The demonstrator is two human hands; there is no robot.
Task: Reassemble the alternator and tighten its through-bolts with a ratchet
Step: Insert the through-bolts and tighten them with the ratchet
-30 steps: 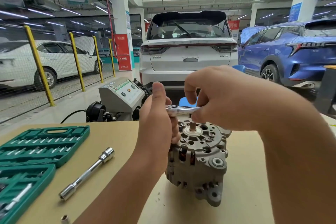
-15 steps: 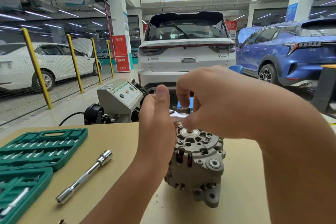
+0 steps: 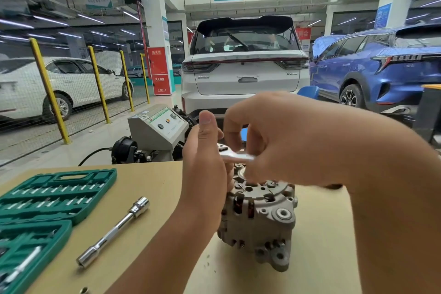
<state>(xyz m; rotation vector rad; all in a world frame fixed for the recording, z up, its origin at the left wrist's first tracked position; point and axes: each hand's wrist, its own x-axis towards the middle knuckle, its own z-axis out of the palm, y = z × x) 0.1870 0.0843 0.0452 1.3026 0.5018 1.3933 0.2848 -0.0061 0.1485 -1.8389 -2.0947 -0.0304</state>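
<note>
Left hand [image 3: 202, 162] and right hand [image 3: 269, 141] both apparently gripping ratchet [image 3: 235, 153] above alternator [image 3: 260, 219], tan table [image 3: 317, 234]

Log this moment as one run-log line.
step: ratcheting | left hand: holds chrome ratchet head | right hand: grips handle | grey cast alternator: upright on tan table

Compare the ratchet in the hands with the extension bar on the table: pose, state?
The ratchet is held above the alternator by the left hand and right hand; the extension bar lies untouched on the table. The ratchet sits roughly level; the bar lies diagonally. Both are shiny metal.
</note>
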